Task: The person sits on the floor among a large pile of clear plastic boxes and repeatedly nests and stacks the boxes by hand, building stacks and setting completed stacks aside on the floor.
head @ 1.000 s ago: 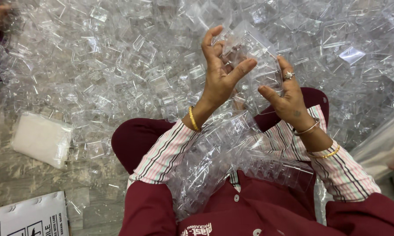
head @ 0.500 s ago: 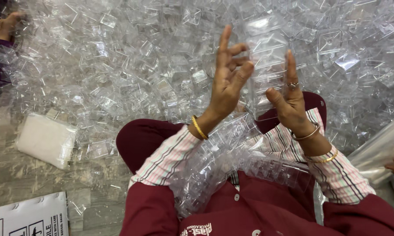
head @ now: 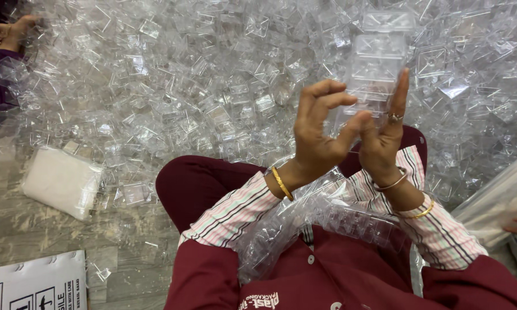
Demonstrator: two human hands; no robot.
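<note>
Left hand (head: pixel 318 135) raised, fingers curled, thumb pinching bottom of stack of clear plastic square trays (head: pixel 376 63). Right hand (head: pixel 384 135) upright, fingers straight, flat against stack's side. Stack held above heap of loose clear containers (head: pixel 172 97).

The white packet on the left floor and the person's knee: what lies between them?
Head view: loose clear plastic containers on the floor, between white packet and knee.

The stack of containers (head: pixel 379 57) sits between both hands, above the lap. The container pile (head: pixel 184 86) lies beyond; the foam pad (head: pixel 60 181) lies left, the cardboard box (head: pixel 34 284) nearer.
</note>
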